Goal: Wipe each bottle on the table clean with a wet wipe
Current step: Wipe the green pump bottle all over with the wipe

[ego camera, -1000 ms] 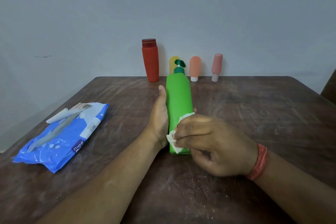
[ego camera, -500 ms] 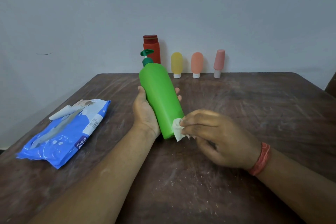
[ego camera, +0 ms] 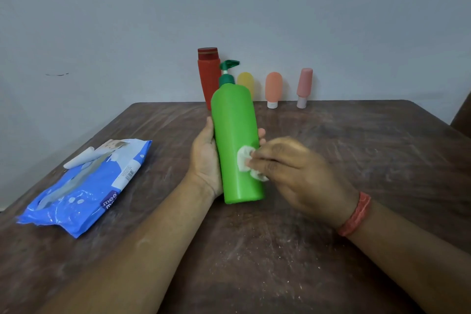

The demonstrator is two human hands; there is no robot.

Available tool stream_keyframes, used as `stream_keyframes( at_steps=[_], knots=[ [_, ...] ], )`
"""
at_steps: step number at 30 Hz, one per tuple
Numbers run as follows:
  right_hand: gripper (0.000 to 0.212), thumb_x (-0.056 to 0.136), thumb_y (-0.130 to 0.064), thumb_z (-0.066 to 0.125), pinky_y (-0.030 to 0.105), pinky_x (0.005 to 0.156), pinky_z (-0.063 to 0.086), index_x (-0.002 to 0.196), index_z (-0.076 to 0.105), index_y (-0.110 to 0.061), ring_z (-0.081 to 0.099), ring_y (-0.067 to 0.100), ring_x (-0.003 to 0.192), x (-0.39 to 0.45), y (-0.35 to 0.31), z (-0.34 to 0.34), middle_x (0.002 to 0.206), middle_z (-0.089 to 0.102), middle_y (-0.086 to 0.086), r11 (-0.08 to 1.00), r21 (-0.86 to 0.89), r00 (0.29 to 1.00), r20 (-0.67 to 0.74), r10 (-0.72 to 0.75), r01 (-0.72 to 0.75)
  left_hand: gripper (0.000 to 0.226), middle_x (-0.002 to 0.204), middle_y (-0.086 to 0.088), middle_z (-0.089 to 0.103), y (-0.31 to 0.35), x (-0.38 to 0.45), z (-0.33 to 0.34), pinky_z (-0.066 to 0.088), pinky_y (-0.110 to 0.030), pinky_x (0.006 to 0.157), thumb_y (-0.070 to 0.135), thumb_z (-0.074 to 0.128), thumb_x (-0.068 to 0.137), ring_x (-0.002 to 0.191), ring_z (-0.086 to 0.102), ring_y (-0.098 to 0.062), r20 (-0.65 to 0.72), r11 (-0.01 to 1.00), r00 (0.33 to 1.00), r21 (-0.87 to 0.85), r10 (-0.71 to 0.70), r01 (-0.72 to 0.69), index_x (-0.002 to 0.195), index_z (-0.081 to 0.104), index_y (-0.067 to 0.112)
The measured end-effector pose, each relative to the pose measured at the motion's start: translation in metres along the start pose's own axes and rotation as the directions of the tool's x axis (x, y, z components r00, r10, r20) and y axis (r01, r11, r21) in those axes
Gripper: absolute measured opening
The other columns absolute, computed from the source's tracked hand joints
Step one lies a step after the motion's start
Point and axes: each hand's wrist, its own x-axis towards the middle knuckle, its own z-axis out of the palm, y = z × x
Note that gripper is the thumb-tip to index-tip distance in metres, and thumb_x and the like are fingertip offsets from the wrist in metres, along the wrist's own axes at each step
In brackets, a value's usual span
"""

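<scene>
The green pump bottle is held at the centre of the frame, tilted with its base toward the lower edge and its dark green pump head toward the top. It is gripped from behind by the left hand, thumb on the left flank and fingertips showing past the right flank. A crumpled wet wipe is pinched in the curled fingers of the right hand and pressed against the lower right part of the bottle's front face. The right hand is blurred, so the exact finger placement cannot be told.

The step in hand is judged to be the wiping of this first bottle. Four further bottles are lined up against the wall at the upper centre: a red bottle, a yellow one partly hidden behind the pump, an orange one and a pink one. Whether these have been wiped cannot be told.

The next move calls for the bottle to be rotated in the left hand so that unwiped faces, shoulder and pump are reached by the wipe. A blue wipe pack lies at the left of the table, should a fresh wipe be required
</scene>
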Motion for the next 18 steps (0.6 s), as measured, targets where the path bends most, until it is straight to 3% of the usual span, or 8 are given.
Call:
stream_keyframes(
  at_steps=[4, 6, 8, 11, 12, 15, 16, 18],
  knots=[
    [0.020, 0.095, -0.009, 0.062, 0.029, 0.088, 0.046, 0.111, 0.074, -0.008, 0.058, 0.029, 0.094, 0.005, 0.015, -0.009, 0.108, 0.070, 0.004, 0.964, -0.146, 0.962, -0.195, 0.192, -0.222, 0.073, 0.107, -0.020, 0.074, -0.012, -0.003, 0.013, 0.062, -0.044, 0.072, 0.065, 0.033, 0.100, 0.087, 0.074, -0.032, 0.056, 0.992, 0.997, 0.119, -0.054, 0.047, 0.112, 0.077, 0.008],
    [0.021, 0.092, -0.005, 0.063, 0.021, 0.089, 0.040, 0.110, 0.073, -0.007, 0.059, 0.025, 0.094, 0.004, 0.023, -0.015, 0.105, 0.068, 0.006, 0.927, -0.085, 0.907, -0.256, 0.334, -0.365, 0.074, 0.110, -0.021, 0.073, -0.017, -0.005, 0.019, 0.062, -0.050, 0.074, 0.065, 0.031, 0.101, 0.091, 0.073, -0.035, 0.130, 0.986, 0.987, 0.147, -0.096, 0.076, 0.117, 0.075, 0.008],
    [0.022, 0.090, -0.001, 0.065, 0.012, 0.089, 0.039, 0.110, 0.072, -0.007, 0.056, 0.011, 0.095, 0.004, 0.031, -0.023, 0.102, 0.063, 0.003, 0.879, 0.026, 0.828, -0.322, 0.458, -0.476, 0.076, 0.105, -0.023, 0.073, -0.021, -0.008, 0.023, 0.062, -0.050, 0.069, 0.065, 0.030, 0.100, 0.088, 0.074, -0.036, 0.186, 0.976, 0.972, 0.189, -0.143, 0.108, 0.117, 0.075, 0.006],
    [0.023, 0.089, 0.000, 0.065, 0.015, 0.088, 0.044, 0.109, 0.072, -0.009, 0.055, 0.004, 0.095, 0.006, 0.036, -0.031, 0.103, 0.060, -0.004, 0.840, 0.128, 0.743, -0.412, 0.528, -0.527, 0.076, 0.102, -0.026, 0.071, -0.025, -0.010, 0.027, 0.062, -0.049, 0.066, 0.064, 0.032, 0.098, 0.083, 0.073, -0.038, 0.229, 0.966, 0.960, 0.234, -0.161, 0.106, 0.121, 0.071, 0.004],
    [0.024, 0.088, 0.003, 0.064, 0.016, 0.090, 0.044, 0.108, 0.072, -0.008, 0.057, 0.007, 0.096, 0.006, 0.033, -0.030, 0.103, 0.062, -0.002, 0.855, 0.114, 0.760, -0.410, 0.505, -0.506, 0.075, 0.102, -0.026, 0.071, -0.025, -0.010, 0.029, 0.062, -0.048, 0.066, 0.064, 0.032, 0.098, 0.082, 0.073, -0.038, 0.228, 0.966, 0.962, 0.238, -0.153, 0.097, 0.121, 0.070, 0.004],
    [0.026, 0.087, 0.005, 0.058, 0.024, 0.093, 0.042, 0.107, 0.073, -0.005, 0.061, 0.026, 0.097, 0.005, 0.016, -0.021, 0.109, 0.069, 0.006, 0.945, -0.067, 0.911, -0.297, 0.287, -0.320, 0.075, 0.100, -0.023, 0.071, -0.023, -0.011, 0.031, 0.062, -0.047, 0.066, 0.063, 0.027, 0.101, 0.080, 0.071, -0.035, 0.208, 0.973, 0.971, 0.221, -0.120, 0.072, 0.115, 0.074, 0.006],
    [0.027, 0.088, 0.004, 0.059, 0.026, 0.092, 0.042, 0.109, 0.073, -0.004, 0.061, 0.030, 0.096, 0.005, 0.018, -0.021, 0.110, 0.070, 0.007, 0.952, -0.114, 0.933, -0.258, 0.249, -0.286, 0.075, 0.100, -0.024, 0.070, -0.022, -0.011, 0.032, 0.061, -0.047, 0.066, 0.063, 0.025, 0.102, 0.079, 0.070, -0.035, 0.200, 0.973, 0.974, 0.220, -0.110, 0.065, 0.115, 0.074, 0.007],
    [0.031, 0.086, 0.007, 0.061, 0.023, 0.092, 0.038, 0.112, 0.072, -0.005, 0.058, 0.033, 0.096, 0.010, 0.026, -0.026, 0.110, 0.069, 0.009, 0.919, -0.121, 0.902, -0.275, 0.332, -0.375, 0.076, 0.103, -0.025, 0.068, -0.022, -0.012, 0.035, 0.060, -0.048, 0.067, 0.063, 0.024, 0.102, 0.081, 0.069, -0.038, 0.190, 0.972, 0.978, 0.233, -0.081, 0.036, 0.117, 0.073, 0.007]
  ],
)
